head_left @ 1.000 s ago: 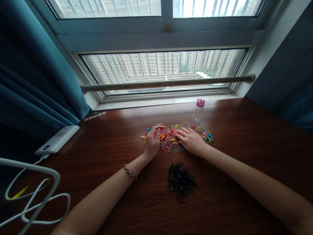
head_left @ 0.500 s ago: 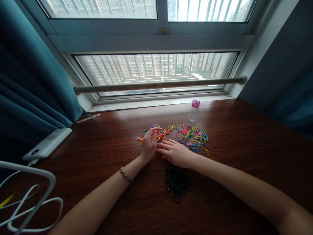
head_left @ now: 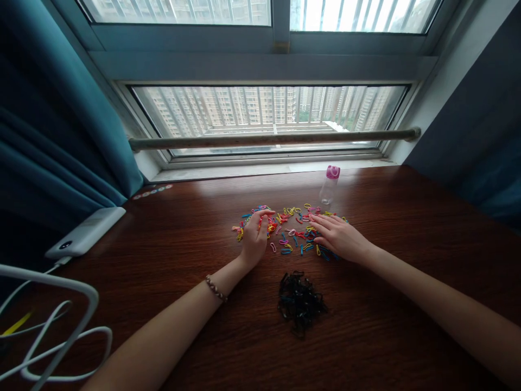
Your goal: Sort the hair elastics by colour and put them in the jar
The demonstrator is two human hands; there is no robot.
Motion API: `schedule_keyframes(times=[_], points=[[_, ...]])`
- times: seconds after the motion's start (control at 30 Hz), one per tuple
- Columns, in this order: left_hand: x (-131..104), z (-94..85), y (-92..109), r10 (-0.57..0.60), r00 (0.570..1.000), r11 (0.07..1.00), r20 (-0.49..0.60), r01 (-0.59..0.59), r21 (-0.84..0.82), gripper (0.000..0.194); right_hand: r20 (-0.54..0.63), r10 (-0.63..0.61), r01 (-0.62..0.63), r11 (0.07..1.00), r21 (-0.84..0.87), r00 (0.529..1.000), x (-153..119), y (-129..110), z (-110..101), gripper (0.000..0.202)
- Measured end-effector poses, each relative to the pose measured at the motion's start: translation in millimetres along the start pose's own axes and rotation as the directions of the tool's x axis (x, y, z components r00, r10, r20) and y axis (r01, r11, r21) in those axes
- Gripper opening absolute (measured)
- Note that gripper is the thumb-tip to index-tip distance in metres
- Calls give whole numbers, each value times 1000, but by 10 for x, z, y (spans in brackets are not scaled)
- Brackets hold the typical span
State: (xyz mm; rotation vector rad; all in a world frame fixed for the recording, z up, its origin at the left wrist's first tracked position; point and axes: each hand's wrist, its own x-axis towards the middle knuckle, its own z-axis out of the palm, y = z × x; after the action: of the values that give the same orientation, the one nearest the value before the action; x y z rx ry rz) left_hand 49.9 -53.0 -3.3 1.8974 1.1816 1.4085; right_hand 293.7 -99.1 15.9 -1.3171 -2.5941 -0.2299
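Observation:
Many small coloured rubber bands (head_left: pixel 287 248) in pink, yellow, blue and red lie spread over the wooden table (head_left: pixel 171 293). My left hand (head_left: pixel 255 236) rests on its edge by the left part of them, fingers extended and thumb apart, holding nothing I can see. Palm down, my right hand (head_left: pixel 340 236) lies over the right part of the spread with its fingers stretched out, and covers some of the bands. A pile of black rubber bands (head_left: pixel 301 301) sits nearer to me, between my forearms, touched by neither hand.
A clear bottle with a pink cap (head_left: pixel 329 185) stands behind the bands, near the window. At the far left lie a white power bank (head_left: pixel 86 232) and a looped white cable (head_left: pixel 67 347). A metal rail (head_left: pixel 277 140) crosses the window, with a blue curtain (head_left: pixel 69 98) at the left.
My right hand has moved right, from beside my left hand to over the right part of the coloured bands. Some bands now show between the hands. My left hand stays by the left part.

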Motion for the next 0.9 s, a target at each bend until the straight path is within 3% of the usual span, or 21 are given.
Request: schedule_keyframes(times=[0.1, 0.2, 0.3, 0.43, 0.53, 0.6, 0.7, 0.8, 0.9], points=[[0, 2, -2, 5, 1000, 1000, -17, -5, -2, 27, -28, -42, 44, 998, 51, 999, 254, -103, 34, 41], [-1, -13, 6, 8, 1000, 1000, -5, -8, -2, 27, 6, -129, 128, 989, 77, 992, 572, -190, 183, 43], [11, -42, 3, 19, 1000, 1000, 3, -19, 24, 27, 62, -128, 124, 990, 70, 990, 770, -174, 353, 47], [30, -67, -47, 80, 996, 954, 27, -84, 289, 27, 91, -58, 53, 997, 57, 994, 646, -28, 391, 52], [0, -46, -90, 148, 969, 809, 197, -233, 539, 26, 91, -2, -2, 999, 48, 996, 308, 114, 285, 51], [-37, -20, -98, 161, 937, 741, 311, -323, 589, 28, 85, 56, -58, 998, 26, 995, 43, 204, 205, 51], [-71, 13, -68, 211, 872, 744, 443, -437, 506, 28, 80, 105, -106, 994, 0, 991, -302, 308, 109, 51], [-57, 18, 11, 302, 751, 787, 587, -544, 291, 31, 70, 149, -148, 989, -17, 986, -491, 338, 24, 50], [-35, 0, 113, 397, 611, 807, 685, -588, 57, 41, 58, 152, -153, 988, 3, 987, -505, 263, -68, 49]])
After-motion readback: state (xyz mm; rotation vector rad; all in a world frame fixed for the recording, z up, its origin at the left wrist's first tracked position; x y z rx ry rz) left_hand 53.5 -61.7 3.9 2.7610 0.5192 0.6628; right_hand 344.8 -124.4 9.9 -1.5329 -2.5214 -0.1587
